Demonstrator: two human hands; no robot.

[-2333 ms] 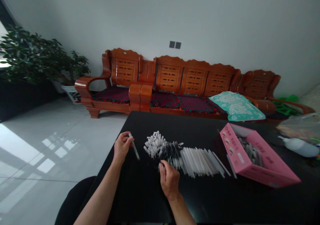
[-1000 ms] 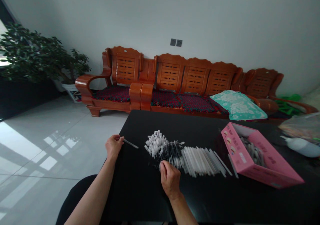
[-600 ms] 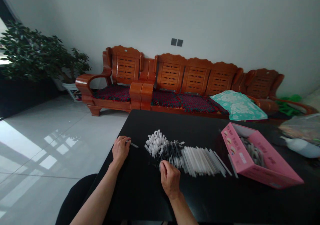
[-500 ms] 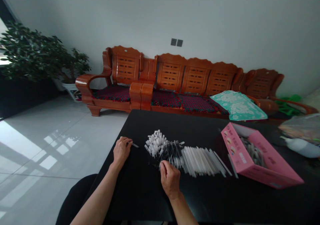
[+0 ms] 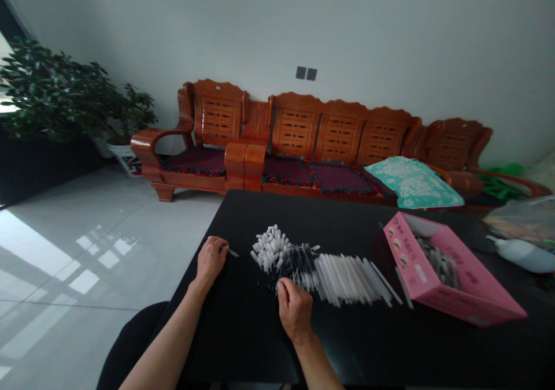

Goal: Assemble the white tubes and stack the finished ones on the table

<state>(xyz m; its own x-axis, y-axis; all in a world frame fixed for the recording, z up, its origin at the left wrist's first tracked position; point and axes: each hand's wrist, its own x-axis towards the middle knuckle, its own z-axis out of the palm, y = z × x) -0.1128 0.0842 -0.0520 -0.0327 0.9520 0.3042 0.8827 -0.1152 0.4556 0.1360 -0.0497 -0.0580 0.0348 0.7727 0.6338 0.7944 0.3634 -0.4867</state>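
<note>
My left hand (image 5: 211,259) is closed around a thin pen-like stick (image 5: 233,253) whose tip pokes out to the right, near the left edge of the black table (image 5: 260,332). My right hand (image 5: 295,311) rests with fingers curled at the near edge of a heap of pen parts: small white caps (image 5: 269,247), dark refills (image 5: 299,261) and white tubes (image 5: 351,277) laid side by side. What the right fingers pinch is hidden.
An open pink box (image 5: 446,274) holding more sticks lies at the right. Beyond it sit a white bottle (image 5: 520,254) and a plastic bag (image 5: 520,216). A wooden sofa set (image 5: 303,141) stands behind the table, a potted plant (image 5: 65,95) at the left.
My left hand swung out past the table's left edge with the stick, then came back; less of the stick shows now. My right hand has stayed at the pile.
</note>
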